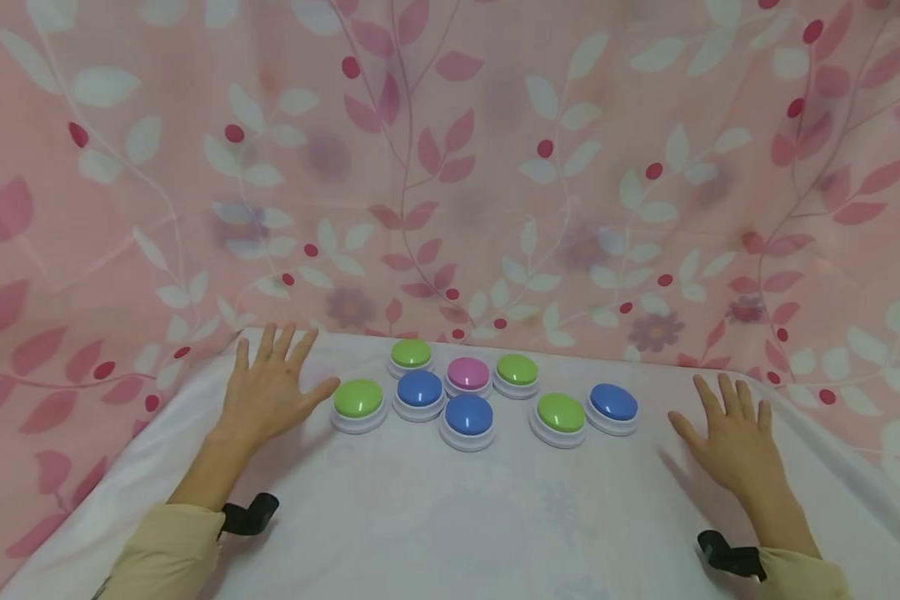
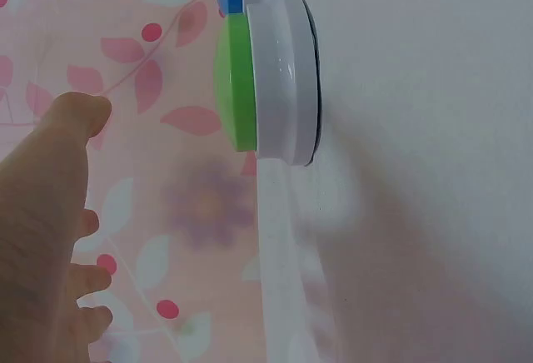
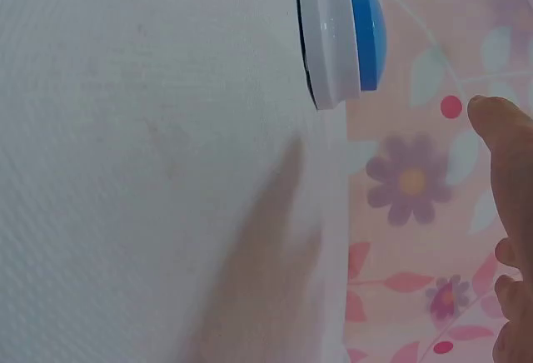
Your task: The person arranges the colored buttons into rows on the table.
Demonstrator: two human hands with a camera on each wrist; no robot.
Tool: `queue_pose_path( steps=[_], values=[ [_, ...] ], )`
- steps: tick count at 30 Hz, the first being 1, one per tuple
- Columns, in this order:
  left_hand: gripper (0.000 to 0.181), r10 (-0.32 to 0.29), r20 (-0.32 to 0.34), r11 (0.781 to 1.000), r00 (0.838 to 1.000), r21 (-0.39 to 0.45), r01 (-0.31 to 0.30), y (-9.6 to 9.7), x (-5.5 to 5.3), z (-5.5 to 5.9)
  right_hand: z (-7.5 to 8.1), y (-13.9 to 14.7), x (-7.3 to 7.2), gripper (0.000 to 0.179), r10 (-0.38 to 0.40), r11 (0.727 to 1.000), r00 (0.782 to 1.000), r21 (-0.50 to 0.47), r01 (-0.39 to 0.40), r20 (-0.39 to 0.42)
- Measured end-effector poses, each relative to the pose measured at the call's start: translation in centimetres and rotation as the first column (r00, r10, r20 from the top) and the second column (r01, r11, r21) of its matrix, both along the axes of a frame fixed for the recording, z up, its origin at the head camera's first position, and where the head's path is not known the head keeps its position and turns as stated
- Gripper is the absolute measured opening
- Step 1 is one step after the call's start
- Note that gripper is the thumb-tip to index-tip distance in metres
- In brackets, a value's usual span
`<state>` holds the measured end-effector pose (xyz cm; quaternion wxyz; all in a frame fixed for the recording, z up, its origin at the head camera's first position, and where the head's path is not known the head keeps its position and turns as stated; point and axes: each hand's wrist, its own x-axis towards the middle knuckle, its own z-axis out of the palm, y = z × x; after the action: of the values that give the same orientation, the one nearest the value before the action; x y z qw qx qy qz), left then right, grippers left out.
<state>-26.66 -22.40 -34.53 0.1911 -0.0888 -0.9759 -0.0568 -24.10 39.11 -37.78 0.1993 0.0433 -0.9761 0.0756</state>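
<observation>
Several round push buttons with white bases stand grouped on the white-covered table. My left hand point(image 1: 266, 396) is held above the cloth with fingers spread, its thumb near the leftmost green button point(image 1: 357, 399); the left wrist view shows a gap between thumb and that button point(image 2: 237, 84). On the other side, my right hand point(image 1: 735, 442) hovers with fingers spread, to the right of a blue button point(image 1: 613, 402). Between them are a pink button point(image 1: 468, 373), a front blue button point(image 1: 468, 415), another blue button point(image 1: 420, 389) and more green ones point(image 1: 561, 412). Neither hand holds anything.
A pink curtain point(image 1: 465, 167) with leaves and flowers hangs behind the table's back edge. White cloth point(image 1: 450, 525) covers the table in front of the buttons. Black wrist-worn devices point(image 1: 251, 514) sit at both sleeve cuffs.
</observation>
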Motion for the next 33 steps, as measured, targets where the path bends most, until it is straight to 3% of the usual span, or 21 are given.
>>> queue_pose_path(
  steps=[8, 16, 25, 33],
  values=[
    [0.089, -0.029, 0.047, 0.997, 0.998, 0.07, 0.026, 0.0, 0.0, 0.3, 1.0, -0.2, 0.0, 0.08, 0.006, 0.998, 1.0, -0.066, -0.007, -0.012],
    [0.088, -0.065, 0.049, 0.994, 0.997, 0.093, 0.061, 0.1, -0.2, 0.2, 1.8, -1.4, 0.3, 0.083, -0.042, 0.991, 0.998, -0.123, 0.048, 0.051],
    [0.086, -0.088, 0.041, 0.989, 0.995, 0.12, 0.082, 0.4, -0.2, 0.1, 1.9, -2.9, 0.1, 0.077, 0.016, 0.986, 1.0, -0.167, -0.018, -0.009],
    [0.085, -0.121, 0.041, 0.976, 0.992, 0.187, 0.112, 0.6, -0.1, 0.2, 3.3, -4.4, -0.5, 0.074, 0.045, 0.984, 0.999, -0.17, -0.049, -0.026]
  ],
)
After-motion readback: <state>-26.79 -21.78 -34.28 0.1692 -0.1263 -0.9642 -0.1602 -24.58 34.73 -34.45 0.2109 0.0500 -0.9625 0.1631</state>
